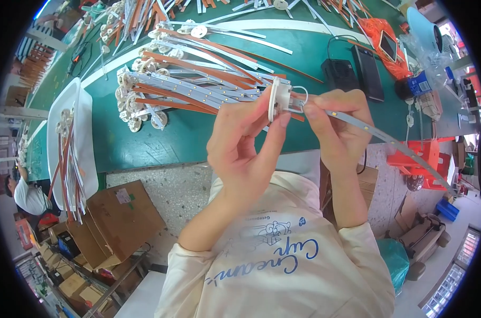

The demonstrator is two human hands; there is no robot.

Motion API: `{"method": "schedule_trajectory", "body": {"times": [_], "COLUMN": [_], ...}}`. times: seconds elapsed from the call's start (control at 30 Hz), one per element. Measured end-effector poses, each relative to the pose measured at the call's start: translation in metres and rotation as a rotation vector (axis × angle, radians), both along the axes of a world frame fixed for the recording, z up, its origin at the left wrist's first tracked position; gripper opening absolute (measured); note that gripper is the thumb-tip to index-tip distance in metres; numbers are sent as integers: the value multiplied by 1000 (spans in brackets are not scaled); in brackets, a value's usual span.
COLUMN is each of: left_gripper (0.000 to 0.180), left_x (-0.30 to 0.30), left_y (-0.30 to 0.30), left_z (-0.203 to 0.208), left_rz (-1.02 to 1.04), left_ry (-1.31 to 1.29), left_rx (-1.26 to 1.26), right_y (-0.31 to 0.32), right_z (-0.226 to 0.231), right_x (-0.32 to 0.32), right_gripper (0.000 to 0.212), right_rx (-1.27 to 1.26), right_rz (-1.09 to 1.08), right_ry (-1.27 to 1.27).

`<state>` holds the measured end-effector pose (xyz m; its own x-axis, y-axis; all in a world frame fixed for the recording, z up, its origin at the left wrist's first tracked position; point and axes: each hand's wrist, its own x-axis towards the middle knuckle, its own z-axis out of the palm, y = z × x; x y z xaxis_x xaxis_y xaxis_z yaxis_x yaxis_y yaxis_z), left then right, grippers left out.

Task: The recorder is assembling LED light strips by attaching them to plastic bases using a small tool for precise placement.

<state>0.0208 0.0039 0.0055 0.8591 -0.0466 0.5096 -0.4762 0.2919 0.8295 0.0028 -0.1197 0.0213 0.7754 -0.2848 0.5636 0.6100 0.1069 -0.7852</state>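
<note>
I have the white round fitting (274, 99) up above the near edge of the green bench (166, 146), pinched between thumb and fingers of the left grip (245, 140); the right grip (344, 119) is pinching the LED strip (391, 139) by its inner end, close to the fitting, with the rest running off to the right, unsupported. Whether the right fingertips also press the thin white wire (300, 89) looping there, I cannot tell. I judge both parts light. The fitting looks like hard, smooth plastic, perhaps a little slippery, so I'd take it by the rim of its disc; the strip seems thin and springy, best held by its edges near the end, off the small LEDs. The wire looks the most fragile, and I'd keep any pull off it. Farther left on the bench lies a heap of strips (198, 87), their round ends bunched to the left; a black adapter (337, 73) sits far right beside a dark flat box (367, 73). At the left a white tray (86, 140) holds more strips, with a cardboard box (128, 214) below on the speckled floor (182, 193) and a red stool (404, 159) at right.
</note>
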Motion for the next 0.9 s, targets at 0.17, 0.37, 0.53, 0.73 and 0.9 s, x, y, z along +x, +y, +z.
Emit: {"method": "schedule_trajectory", "body": {"times": [0.17, 0.37, 0.53, 0.73, 0.9], "left_gripper": [48, 45, 45, 37, 41], "left_x": [-4, -34, 23, 113, 129], "left_y": [-20, 16, 132, 372, 368], "left_z": [-30, -16, 25, 52, 42], "left_rz": [19, -447, 196, 598, 914], "left_ry": [183, 820, 764, 382, 88], "left_rx": [54, -98, 226, 1040, 1904], "right_y": [-20, -4, -29, -55, -63], "right_z": [-50, -52, -75, -74, -28], "right_x": [47, 62, 79, 94, 58], "right_gripper": [27, 34, 39, 19, 12], "right_rx": [-846, -1109, -1191, -1347, -1163], "right_rz": [-429, -264, -503, -223, -322], "right_ry": [-310, -290, 280, 551, 472]}}
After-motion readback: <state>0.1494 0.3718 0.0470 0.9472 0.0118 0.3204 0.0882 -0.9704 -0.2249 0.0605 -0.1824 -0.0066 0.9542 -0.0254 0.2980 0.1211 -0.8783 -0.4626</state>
